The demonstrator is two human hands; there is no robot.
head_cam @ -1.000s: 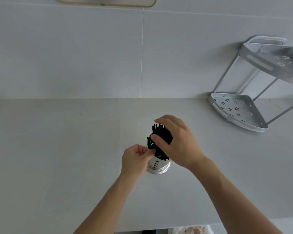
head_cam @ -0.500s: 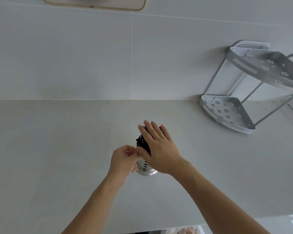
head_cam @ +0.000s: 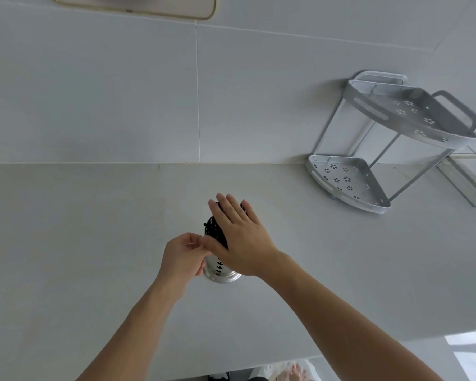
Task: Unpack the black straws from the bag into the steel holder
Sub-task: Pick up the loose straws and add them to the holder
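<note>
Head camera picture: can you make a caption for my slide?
Flat right hand presses thin black plastic straws into a perforated steel holder beside the left hand.

Pale counter [head_cam: 80,243] — steel holder [head_cam: 221,272] and corner rack [head_cam: 346,180] on it.

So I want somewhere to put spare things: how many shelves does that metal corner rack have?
2. The lower shelf sits on the counter against the wall; the upper shelf is above it, to the right. Nothing suggests a hidden one.
</note>
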